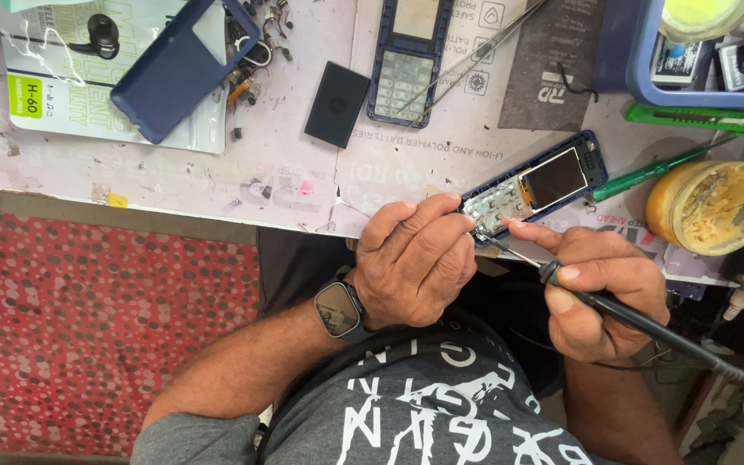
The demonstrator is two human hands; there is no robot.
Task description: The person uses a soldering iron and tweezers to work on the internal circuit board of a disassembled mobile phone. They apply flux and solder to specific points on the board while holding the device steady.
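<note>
An opened blue keypad phone (534,185) with its circuit board and small screen bared lies at the workbench's front edge. My left hand (415,258), with a dark smartwatch (337,308) on its wrist, pinches the phone's near end with curled fingers. My right hand (600,288) grips a black soldering iron (630,317) like a pen. Its thin metal tip (497,245) touches the board near my left fingertips. The iron's cable runs off to the right.
On the bench lie a second blue phone front (409,60), a black battery (337,104), a blue phone cover (184,65), long tweezers (467,65), a green screwdriver (647,176), an open jar of yellow paste (712,207) and a blue tray (699,52). Red dotted floor lies below.
</note>
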